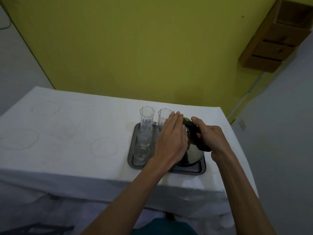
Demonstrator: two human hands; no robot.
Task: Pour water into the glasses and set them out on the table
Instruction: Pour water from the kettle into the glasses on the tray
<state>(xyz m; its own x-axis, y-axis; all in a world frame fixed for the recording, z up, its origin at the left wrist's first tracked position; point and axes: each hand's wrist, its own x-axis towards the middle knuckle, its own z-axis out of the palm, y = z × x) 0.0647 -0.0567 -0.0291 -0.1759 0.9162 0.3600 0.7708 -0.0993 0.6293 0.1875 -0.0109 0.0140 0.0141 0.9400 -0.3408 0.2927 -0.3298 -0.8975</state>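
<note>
White cloth covers the table (pixel 67 133), with faint ring stains toward its 9 o'clock side. The metal tray (pixel 194 171) sits near the table's 3 o'clock end. On the tray, a tall faceted glass (pixel 147 116) is at 11 o'clock, a short glass (pixel 141 152) at 8 o'clock and a second tall glass (pixel 163 114) at 12 o'clock, partly hidden behind the fingers. All are upright with no water visible. The left hand (pixel 171 139) lies flat, fingers straight and together, over the top of the steel kettle (pixel 194 154), pressing rather than grasping. Its lid is mostly hidden, so I can't tell if it's seated. The kettle stands on the tray's 3 to 5 o'clock part, close beside the glasses. The right hand (pixel 210 138) has its fingers curled round the black handle (pixel 199 141), thumb stretched forward along the top. Judged step: lifting the kettle for the first pour, nothing filled yet. To do it well, keep the left palm on the lid, lift straight up to clear the rims, then swing the spout toward 10 o'clock. Tip slowly, since the tall narrow glasses look easy to knock over and the gaps are tight. Stop short of the brim so the glasses can be carried to the stain-marked spots. A wooden shelf (pixel 277 36) hangs on the yellow-green wall at 2 o'clock.
</note>
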